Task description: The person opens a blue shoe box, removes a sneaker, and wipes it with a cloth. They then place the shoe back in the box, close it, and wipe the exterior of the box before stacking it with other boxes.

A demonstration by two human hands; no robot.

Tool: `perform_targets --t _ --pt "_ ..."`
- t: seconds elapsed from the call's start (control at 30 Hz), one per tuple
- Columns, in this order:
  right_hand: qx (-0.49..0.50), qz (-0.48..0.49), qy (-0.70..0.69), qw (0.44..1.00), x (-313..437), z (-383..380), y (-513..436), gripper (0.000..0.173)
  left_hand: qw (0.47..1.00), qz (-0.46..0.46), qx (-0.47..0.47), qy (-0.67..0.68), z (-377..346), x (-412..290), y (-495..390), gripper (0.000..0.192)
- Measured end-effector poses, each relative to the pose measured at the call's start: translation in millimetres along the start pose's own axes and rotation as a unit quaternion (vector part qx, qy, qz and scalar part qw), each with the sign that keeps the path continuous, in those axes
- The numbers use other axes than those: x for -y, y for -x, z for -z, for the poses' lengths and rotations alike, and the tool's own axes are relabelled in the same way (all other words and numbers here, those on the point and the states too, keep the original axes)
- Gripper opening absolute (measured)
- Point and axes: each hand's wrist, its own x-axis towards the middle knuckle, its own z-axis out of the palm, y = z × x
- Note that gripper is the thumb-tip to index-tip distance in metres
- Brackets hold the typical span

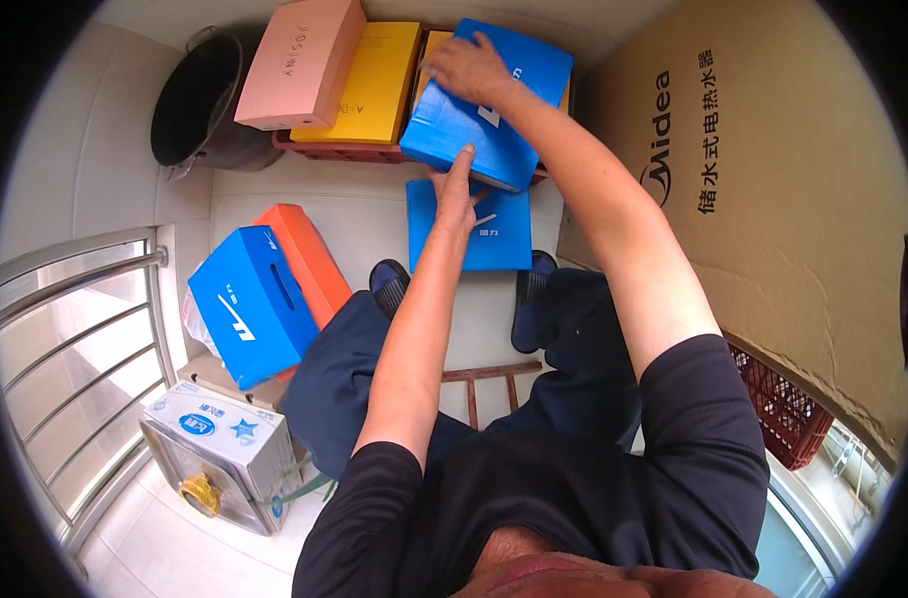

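My left hand (456, 191) is at the near edge of a blue cardboard shoebox (525, 142), its thumb up against the box and its fingers partly hidden beneath. Across the top of that box lies my right hand (469, 69), slightly blurred, with its fingers at the box's left side. The box rests tilted over a dark red plastic crate (356, 152). Beside it on the crate are a yellow box (383, 82) and, further left, a pink box (297, 67). Just below my left hand, a second blue shoebox (435, 217) lies on the floor between my feet.
A large dark metal pot (207, 105) stands at the back left. A blue box (252, 306) leans beside an orange box (304, 254) near the metal railing (73, 276). A white carton (222, 418) is lower left. A huge cardboard carton (767, 187) fills the right.
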Motion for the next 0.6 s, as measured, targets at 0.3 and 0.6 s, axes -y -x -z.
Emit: perform_targets --t 0.3,0.6 --pt "-0.122 -0.133 -0.054 0.982 -30 -15 23 0.039 0.999 -0.018 -0.005 0.038 -5 -7 -14 0.128" --pt "0.006 0.036 -0.166 0.985 81 47 123 0.04 0.995 0.034 0.025 0.088 35 -9 29 0.092"
